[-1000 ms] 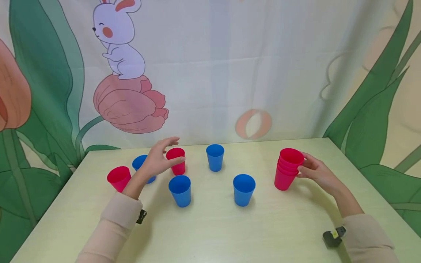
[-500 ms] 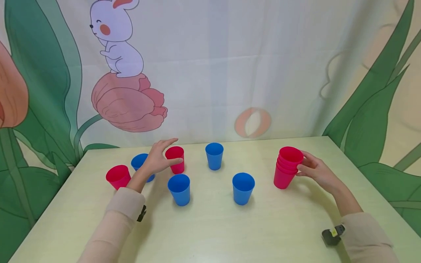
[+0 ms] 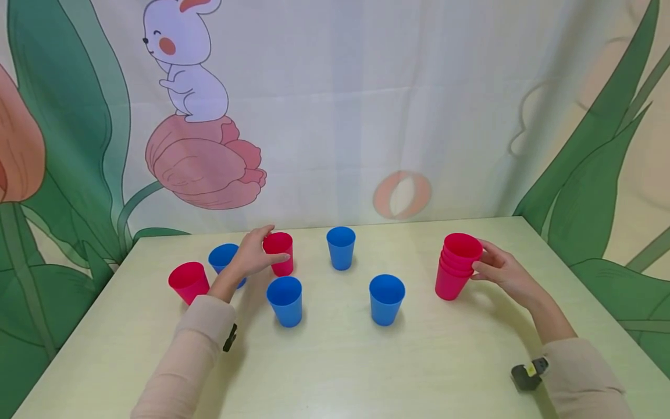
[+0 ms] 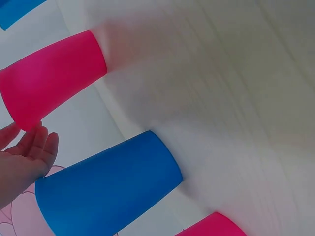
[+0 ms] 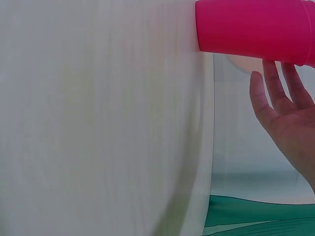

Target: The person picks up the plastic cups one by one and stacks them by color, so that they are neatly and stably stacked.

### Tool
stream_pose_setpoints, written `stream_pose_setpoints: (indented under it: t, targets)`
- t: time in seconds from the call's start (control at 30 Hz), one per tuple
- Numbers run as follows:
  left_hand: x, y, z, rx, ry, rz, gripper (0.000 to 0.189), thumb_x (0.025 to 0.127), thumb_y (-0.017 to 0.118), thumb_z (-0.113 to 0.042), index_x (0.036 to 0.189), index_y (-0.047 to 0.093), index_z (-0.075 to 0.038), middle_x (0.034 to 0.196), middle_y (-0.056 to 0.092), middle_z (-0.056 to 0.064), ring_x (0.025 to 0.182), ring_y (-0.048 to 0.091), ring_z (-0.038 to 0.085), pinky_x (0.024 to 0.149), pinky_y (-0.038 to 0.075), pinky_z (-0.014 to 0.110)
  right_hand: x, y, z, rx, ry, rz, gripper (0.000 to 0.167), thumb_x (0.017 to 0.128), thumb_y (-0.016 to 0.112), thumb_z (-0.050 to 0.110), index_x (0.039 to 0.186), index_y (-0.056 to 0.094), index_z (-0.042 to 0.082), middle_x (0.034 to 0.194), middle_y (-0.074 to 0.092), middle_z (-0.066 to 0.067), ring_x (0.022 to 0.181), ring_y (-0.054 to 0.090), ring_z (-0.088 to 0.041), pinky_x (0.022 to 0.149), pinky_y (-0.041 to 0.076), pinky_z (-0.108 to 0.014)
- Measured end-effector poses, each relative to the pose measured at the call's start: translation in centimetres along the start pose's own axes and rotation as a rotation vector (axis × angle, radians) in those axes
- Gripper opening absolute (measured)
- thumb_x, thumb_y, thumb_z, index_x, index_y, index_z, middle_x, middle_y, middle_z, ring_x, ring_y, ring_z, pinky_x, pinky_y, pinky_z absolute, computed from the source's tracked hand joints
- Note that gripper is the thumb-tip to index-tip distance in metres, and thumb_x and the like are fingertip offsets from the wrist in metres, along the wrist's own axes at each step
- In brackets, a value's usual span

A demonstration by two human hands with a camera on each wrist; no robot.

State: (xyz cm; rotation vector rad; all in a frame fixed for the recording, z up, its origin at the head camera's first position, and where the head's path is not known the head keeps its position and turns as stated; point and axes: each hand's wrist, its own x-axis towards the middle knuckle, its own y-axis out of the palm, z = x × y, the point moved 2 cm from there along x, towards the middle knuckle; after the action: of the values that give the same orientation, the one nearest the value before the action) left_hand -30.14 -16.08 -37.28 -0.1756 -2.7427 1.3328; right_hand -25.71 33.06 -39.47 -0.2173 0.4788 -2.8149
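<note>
My left hand (image 3: 255, 254) is at a red cup (image 3: 283, 268) at the back left of the table, thumb in front of it and fingers by the far side of its rim. In the left wrist view, the fingertips of the left hand (image 4: 24, 157) are at the rim of the red cup (image 4: 54, 76); firm contact cannot be told. My right hand (image 3: 502, 270) holds the right side of a stack of nested red cups (image 3: 451, 282) between thumb and fingers. The stack stands upright on the table. In the right wrist view, fingertips touch the stack (image 5: 256, 29); the thumb is hidden.
Blue cups stand upright at the back middle (image 3: 341, 250), front left (image 3: 287, 307) and front right (image 3: 387, 304). Another blue cup (image 3: 222, 256) is partly behind my left wrist. Beside that forearm stands a red cup (image 3: 187, 280). A printed curtain (image 3: 314, 116) borders the table's far edge.
The left hand's fingers have come down and closer around the red cup at the back left. The right hand and its stack stay where they were.
</note>
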Motion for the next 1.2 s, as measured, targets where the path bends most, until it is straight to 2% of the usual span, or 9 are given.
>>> stream_pose_setpoints:
  t: [0.2,0.37,0.83,1.2]
  targets:
    - [0.1,0.2,0.3,0.002,-0.04,0.005,0.081,0.076,0.073,-0.02,0.14,0.027,-0.003,0.134,0.038,0.02,0.12,0.038,0.038,0.084,0.048,0.045,0.0,0.0,0.1,0.005,-0.003,-0.004,0.055,0.093,0.053,0.019,0.139,0.028,0.004,0.11,0.054,0.011,0.095,0.057,-0.007,0.079,0.051,-0.034]
    - [0.0,0.2,0.2,-0.004,-0.043,-0.011,0.08,0.075,0.074,-0.017,0.139,0.029,-0.002,0.132,0.04,0.02,0.118,0.039,0.038,0.082,0.049,0.044,0.0,0.0,0.1,0.016,-0.017,0.004,0.053,0.093,0.052,0.017,0.139,0.029,0.005,0.11,0.054,0.01,0.095,0.057,-0.007,0.078,0.051,-0.034]
    - [-0.2,-0.4,-0.2,-0.033,-0.046,-0.052,0.078,0.077,0.073,-0.022,0.138,0.031,-0.002,0.13,0.042,0.02,0.118,0.039,0.036,0.082,0.049,0.045,-0.1,0.1,0.2,0.017,-0.019,-0.001,0.051,0.093,0.053,0.016,0.137,0.031,0.005,0.109,0.054,0.013,0.094,0.057,-0.006,0.078,0.051,-0.035]
    - [-0.8,-1.3,-1.5,-0.033,0.041,-0.081,0.076,0.077,0.072,-0.023,0.137,0.032,0.0,0.129,0.042,0.02,0.118,0.039,0.035,0.082,0.048,0.045,0.0,0.0,0.1,0.015,-0.019,-0.004,0.05,0.092,0.053,0.017,0.137,0.032,0.005,0.109,0.055,0.012,0.094,0.057,-0.007,0.078,0.051,-0.035]
